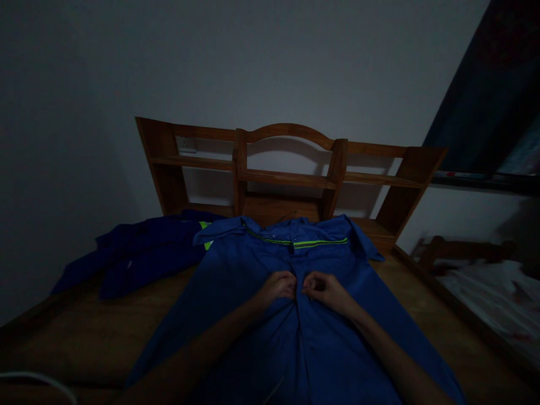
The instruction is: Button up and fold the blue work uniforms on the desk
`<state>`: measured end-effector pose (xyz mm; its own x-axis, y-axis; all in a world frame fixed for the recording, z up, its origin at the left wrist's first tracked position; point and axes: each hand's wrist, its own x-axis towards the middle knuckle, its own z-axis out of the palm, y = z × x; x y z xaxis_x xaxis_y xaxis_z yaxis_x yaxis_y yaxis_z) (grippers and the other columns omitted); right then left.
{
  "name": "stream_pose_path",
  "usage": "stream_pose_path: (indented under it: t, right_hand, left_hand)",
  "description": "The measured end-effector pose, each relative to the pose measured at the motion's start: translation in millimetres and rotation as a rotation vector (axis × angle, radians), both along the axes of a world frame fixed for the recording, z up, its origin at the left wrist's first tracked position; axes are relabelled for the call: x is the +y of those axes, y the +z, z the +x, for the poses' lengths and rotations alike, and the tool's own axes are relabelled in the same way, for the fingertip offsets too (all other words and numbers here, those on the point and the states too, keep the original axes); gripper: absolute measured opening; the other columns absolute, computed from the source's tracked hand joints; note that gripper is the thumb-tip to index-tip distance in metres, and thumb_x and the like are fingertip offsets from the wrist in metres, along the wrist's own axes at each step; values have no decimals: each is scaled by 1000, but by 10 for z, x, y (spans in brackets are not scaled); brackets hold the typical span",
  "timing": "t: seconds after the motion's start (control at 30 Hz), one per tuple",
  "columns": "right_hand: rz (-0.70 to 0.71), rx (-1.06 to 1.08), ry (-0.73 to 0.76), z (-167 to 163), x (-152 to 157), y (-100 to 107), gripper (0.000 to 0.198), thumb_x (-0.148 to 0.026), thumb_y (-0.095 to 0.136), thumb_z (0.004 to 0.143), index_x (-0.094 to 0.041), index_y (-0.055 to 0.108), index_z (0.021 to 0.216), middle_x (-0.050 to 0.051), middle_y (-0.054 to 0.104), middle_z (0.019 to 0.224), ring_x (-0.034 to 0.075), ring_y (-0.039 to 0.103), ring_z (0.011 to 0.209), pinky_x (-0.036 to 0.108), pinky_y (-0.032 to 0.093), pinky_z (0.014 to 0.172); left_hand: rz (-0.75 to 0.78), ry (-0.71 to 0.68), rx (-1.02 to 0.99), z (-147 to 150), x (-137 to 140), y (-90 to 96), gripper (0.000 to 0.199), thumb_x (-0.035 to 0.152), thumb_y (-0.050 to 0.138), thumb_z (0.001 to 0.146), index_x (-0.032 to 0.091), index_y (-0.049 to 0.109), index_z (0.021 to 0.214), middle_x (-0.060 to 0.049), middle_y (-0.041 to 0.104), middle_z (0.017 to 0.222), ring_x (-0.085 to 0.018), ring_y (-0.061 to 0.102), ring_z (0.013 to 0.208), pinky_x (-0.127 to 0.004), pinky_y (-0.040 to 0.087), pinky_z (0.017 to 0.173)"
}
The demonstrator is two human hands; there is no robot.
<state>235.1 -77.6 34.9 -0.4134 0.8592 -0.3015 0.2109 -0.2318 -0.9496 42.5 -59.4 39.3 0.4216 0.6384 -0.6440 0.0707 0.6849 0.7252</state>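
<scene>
A blue work jacket (253, 332) lies spread on the wooden surface, collar at the far end and yellow-green trim across the chest. Its front placket runs down the middle. My left hand (279, 287) is closed on the left side of the placket, fingers curled into the cloth. Just across from it, my right hand (324, 288) has its thumb and forefinger pinched at the placket's right edge. The two hands are a short gap apart. Whatever small fastening lies between the fingers is too dark to make out.
Darker blue clothing (156, 247) with a yellow-green patch lies folded at the left. A wooden shelf headboard (291, 179) stands at the back against the wall. On the right, a raised wooden edge (455, 304) borders the surface, with white cloth (493, 304) beyond. A pale cable (37, 376) crosses the lower left.
</scene>
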Motion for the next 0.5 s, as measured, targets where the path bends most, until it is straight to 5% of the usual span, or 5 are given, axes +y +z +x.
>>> stream_pose_path:
  t: [0.17,0.5]
  right_hand:
    - [56,-57,14,-12,-17,-10,21,-35,65,75,-16,60,85,-1,58,71,11,54,64,20,42,58]
    - [70,-52,36,-11,-29,-13,20,-32,63,76,-16,59,87,0,59,75,11,54,67,20,42,60]
  left_hand:
    - [77,90,79,54,-42,-108,32,32,72,58,14,50,74,2,56,60,-10,55,52,-22,43,51]
    - [144,17,161,22,-51,-124,26,17,64,57,17,48,77,4,56,55,-11,54,49,-22,41,49]
